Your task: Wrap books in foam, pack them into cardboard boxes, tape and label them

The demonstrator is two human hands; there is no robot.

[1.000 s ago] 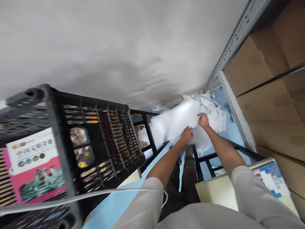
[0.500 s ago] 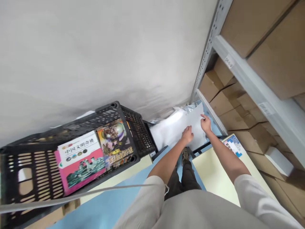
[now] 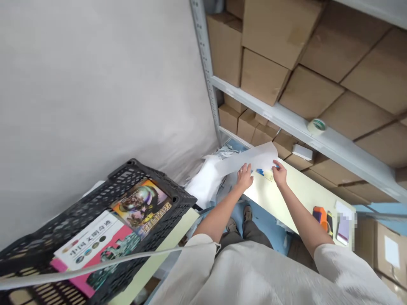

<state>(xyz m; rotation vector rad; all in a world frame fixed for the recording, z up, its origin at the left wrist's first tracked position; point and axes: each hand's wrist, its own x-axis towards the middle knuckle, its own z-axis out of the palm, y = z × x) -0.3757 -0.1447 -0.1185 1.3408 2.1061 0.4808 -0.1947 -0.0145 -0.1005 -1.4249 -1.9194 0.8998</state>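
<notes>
A white paper sheet (image 3: 254, 157) stretches from the pile at the wall over a yellow and blue book (image 3: 266, 173) on the pale table. The book shows below the sheet's near edge, the rest being covered. My left hand (image 3: 244, 178) lies at that near edge, its fingers stretched and slightly apart. On the right, my right hand (image 3: 279, 173) has its fingers closed on the sheet's right edge, which curls up above the hand.
White paper (image 3: 203, 180) is heaped by the wall. A black crate (image 3: 127, 169) with books stands left. Orange item (image 3: 321, 215) and phone (image 3: 343, 231) lie on the table (image 3: 295, 190). Shelves (image 3: 273, 106) of cardboard boxes rise behind; a tape roll (image 3: 316, 126) sits on one.
My view has turned right. Both hands have moved from the paper pile to the table, and the sheet's end now lies over the book there.
</notes>
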